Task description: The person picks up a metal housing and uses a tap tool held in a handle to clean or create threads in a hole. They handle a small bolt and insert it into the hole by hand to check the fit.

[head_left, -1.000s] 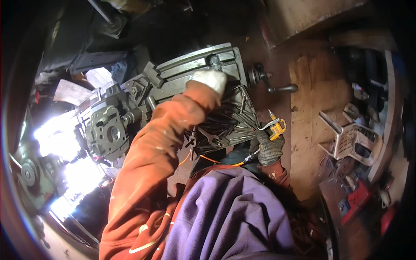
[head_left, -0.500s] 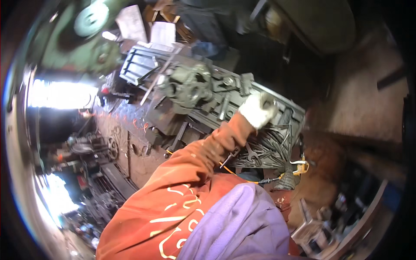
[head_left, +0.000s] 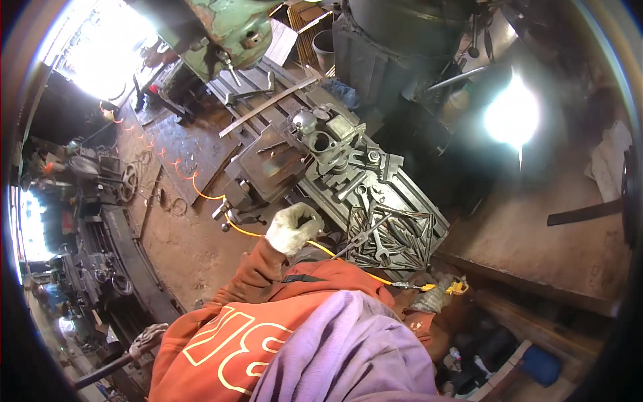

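Note:
My left hand (head_left: 293, 228), in a whitish work glove, hovers left of the tool tray with fingers loosely curled and a gap between them and the thumb; nothing shows in it. My right hand (head_left: 437, 295), in a grey glove, is closed on a yellow air blow gun (head_left: 458, 287) at the tray's near right corner. A yellow hose (head_left: 321, 248) runs to the gun across my front. The tray (head_left: 348, 231) holds many thin rods and an open-end wrench (head_left: 381, 249). Beyond it, a metal casting (head_left: 325, 141) sits on the slotted machine table (head_left: 418, 194).
A green machine head (head_left: 234, 33) overhangs the table's far left end. A flat steel bar (head_left: 268, 107) lies across the slots. A bright lamp (head_left: 512, 117) glares at right. Machinery with handwheels (head_left: 127, 182) lines the left side. A dark bar (head_left: 104, 372) juts in at lower left.
My left hand has drawn back from above the tray's far side, toward me and left. My right hand, mostly hidden before, shows more clearly at the blow gun. The head view has turned.

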`<state>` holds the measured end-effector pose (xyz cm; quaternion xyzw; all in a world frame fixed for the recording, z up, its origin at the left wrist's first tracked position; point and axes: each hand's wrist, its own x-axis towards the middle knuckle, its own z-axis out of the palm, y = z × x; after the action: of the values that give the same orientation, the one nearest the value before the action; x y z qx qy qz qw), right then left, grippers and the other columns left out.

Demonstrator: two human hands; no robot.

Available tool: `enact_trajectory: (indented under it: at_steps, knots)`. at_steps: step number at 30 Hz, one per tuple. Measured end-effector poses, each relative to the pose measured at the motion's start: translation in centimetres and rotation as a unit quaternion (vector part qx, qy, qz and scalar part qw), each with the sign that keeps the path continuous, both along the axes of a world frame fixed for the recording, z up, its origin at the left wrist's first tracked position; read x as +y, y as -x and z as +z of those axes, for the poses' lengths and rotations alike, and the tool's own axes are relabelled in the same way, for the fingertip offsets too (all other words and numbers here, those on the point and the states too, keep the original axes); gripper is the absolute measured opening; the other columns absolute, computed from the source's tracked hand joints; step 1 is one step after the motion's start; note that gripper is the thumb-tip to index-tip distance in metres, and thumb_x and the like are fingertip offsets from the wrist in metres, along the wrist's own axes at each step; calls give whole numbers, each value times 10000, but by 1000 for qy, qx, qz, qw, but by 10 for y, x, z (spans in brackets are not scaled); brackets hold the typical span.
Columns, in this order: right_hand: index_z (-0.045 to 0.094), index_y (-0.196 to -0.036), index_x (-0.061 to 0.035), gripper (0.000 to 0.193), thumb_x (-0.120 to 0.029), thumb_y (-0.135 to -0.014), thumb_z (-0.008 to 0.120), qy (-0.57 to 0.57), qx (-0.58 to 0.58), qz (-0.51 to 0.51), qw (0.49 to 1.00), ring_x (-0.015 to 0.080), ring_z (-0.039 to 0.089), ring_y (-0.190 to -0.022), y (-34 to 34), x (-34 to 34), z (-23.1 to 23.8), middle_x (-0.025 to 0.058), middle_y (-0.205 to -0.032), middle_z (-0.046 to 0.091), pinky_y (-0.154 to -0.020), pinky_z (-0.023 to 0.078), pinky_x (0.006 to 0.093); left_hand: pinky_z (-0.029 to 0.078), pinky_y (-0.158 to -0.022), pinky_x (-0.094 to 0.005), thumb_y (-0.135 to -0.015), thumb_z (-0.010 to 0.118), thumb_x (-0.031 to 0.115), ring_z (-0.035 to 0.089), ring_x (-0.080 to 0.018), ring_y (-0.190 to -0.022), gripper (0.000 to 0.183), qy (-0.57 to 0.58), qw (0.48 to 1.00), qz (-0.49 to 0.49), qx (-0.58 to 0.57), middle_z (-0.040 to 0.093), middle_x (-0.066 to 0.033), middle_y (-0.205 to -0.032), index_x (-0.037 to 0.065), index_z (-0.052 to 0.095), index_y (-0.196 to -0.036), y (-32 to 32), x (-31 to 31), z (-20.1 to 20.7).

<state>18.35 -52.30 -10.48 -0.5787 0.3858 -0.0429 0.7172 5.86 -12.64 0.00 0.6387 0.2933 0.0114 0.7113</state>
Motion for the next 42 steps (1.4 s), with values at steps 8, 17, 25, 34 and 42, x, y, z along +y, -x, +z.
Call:
enact_trajectory:
  at_steps: [8, 17, 25, 34, 42]
  knots:
    - [371, -1411, -17, 478, -123, -1003, 596, 48, -194, 488, 850, 142, 646, -607, -4, 200, 215, 124, -1005, 681, -644, 547, 257, 464, -658, -203, -982, 606, -73, 548, -48, -755, 158, -313, 906, 96, -270, 640, -5, -890, 12, 651, -1107, -44, 48, 87]
    - [614, -1301, -26, 382, -92, -928, 657, 331, -421, 483, 693, 260, 656, -952, -30, 257, 205, 133, -1150, 655, -781, 548, 370, 513, -694, -226, -1011, 631, 18, 598, -61, -747, 147, -202, 927, 77, -307, 684, -9, -887, 16, 684, -1149, -118, 63, 69]
    - [589, -1320, -71, 359, -156, -988, 698, -11, -160, 649, 744, 73, 613, -753, -31, 283, 238, 5, -960, 667, -640, 510, 258, 503, -720, -236, -1005, 659, 70, 595, -62, -784, 156, -215, 927, 85, -294, 680, 5, -881, 5, 683, -1145, -119, 65, 62]
    - [649, -1209, -32, 302, -158, -950, 742, -45, -50, 634, 770, 177, 687, -925, -53, 298, 222, 85, -1025, 722, -814, 564, 343, 511, -701, -250, -1005, 663, 67, 596, -61, -773, 150, -211, 933, 78, -281, 673, -2, -870, 0, 680, -1138, -119, 63, 70]
    - [616, -1205, -66, 256, -170, -979, 676, 56, -61, 665, 742, 171, 659, -861, -47, 299, 221, 57, -935, 671, -737, 539, 342, 521, -749, -242, -974, 683, 10, 619, -72, -808, 152, -185, 943, 104, -256, 708, -34, -957, -12, 685, -1125, -123, 61, 68]
